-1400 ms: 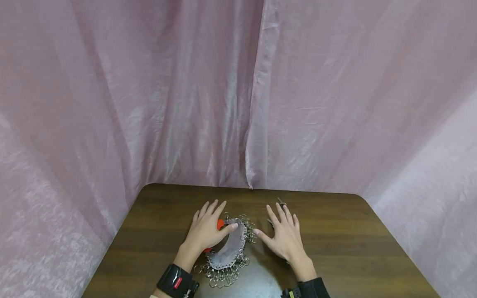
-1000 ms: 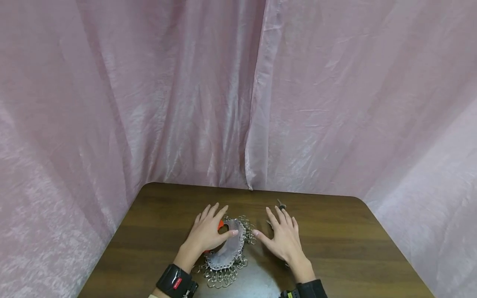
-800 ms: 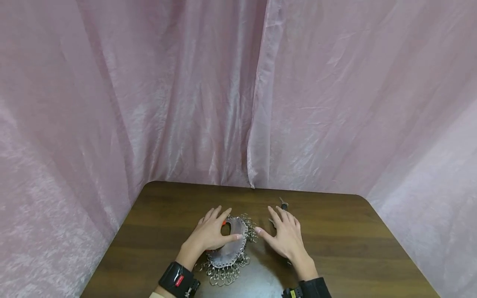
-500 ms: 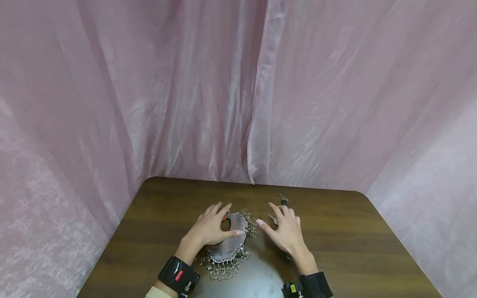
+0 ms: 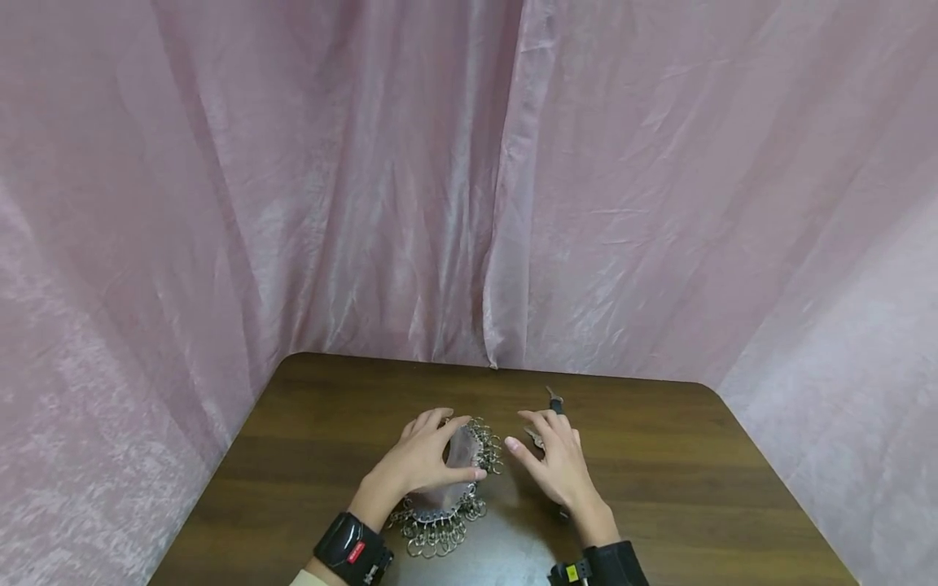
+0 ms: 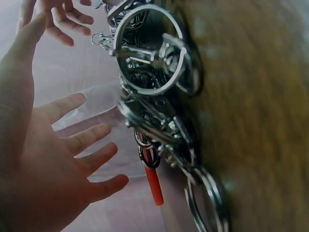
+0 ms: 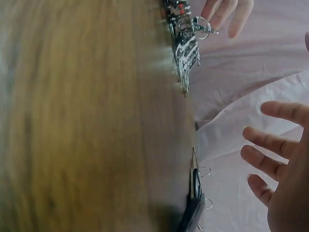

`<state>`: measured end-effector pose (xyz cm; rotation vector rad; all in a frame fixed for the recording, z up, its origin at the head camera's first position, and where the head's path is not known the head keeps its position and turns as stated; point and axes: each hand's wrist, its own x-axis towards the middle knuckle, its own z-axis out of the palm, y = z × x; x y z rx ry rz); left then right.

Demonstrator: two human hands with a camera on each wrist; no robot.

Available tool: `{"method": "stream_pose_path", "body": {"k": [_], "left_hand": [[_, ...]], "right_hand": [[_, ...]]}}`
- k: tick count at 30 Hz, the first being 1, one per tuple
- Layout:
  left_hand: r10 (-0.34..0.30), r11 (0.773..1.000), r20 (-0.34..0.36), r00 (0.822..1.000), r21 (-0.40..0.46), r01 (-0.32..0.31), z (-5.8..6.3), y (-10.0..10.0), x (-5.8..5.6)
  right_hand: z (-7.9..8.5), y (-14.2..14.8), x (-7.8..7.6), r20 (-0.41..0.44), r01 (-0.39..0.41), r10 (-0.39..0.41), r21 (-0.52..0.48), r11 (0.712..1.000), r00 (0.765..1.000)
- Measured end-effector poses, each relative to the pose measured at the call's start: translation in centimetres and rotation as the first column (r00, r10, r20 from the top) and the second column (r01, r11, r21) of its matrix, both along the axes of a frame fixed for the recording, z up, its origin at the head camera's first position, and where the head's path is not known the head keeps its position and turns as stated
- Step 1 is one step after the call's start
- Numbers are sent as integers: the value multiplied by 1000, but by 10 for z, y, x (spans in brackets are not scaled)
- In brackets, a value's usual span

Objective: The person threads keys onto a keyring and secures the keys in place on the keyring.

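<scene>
On the table lies a curved, clear sheet (image 5: 460, 456) fringed with metal rings and clasps (image 5: 432, 537). Over its left side is my left hand (image 5: 418, 465), thumb and index finger spread apart across the sheet, gripping nothing. Close up in the left wrist view, the rings and clasps (image 6: 159, 121) stand beside that hand (image 6: 63, 164), with a red stick-like part (image 6: 154, 186) behind them. My right hand (image 5: 560, 472) hovers with loosely bent fingers and holds nothing. Near its fingertips is a dark-handled tool with a metal tip (image 5: 555, 404), mostly hidden by the hand in the head view.
The brown wooden table (image 5: 696, 472) has rounded far corners. Pink curtains (image 5: 623, 203) hang right behind it. Dark bands with small devices wrap both wrists, the left one (image 5: 352, 549) and the right one (image 5: 611, 566).
My left hand has shifted slightly right over the clear sheet and now covers the red part in the head view. The fingers of both hands bend a little more.
</scene>
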<state>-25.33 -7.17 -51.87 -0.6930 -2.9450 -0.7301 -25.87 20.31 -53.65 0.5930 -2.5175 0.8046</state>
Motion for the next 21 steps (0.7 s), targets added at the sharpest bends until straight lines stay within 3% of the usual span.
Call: {"method": "stream_pose_path", "body": {"k": [6, 10, 16, 21], "left_hand": [[3, 1000, 34, 999, 20, -4, 2, -2, 0], [5, 1000, 87, 996, -5, -5, 4, -3, 2], [-19, 999, 141, 990, -43, 25, 8, -2, 7], [-32, 997, 180, 983, -60, 44, 4, -1, 9]], "right_hand": [[4, 0, -3, 35, 36, -38, 53, 998, 999], [5, 0, -3, 98, 110, -117, 70, 991, 988], [7, 3, -5, 230, 230, -225, 4, 973, 947], [3, 7, -6, 220, 270, -254, -46, 962, 942]]}}
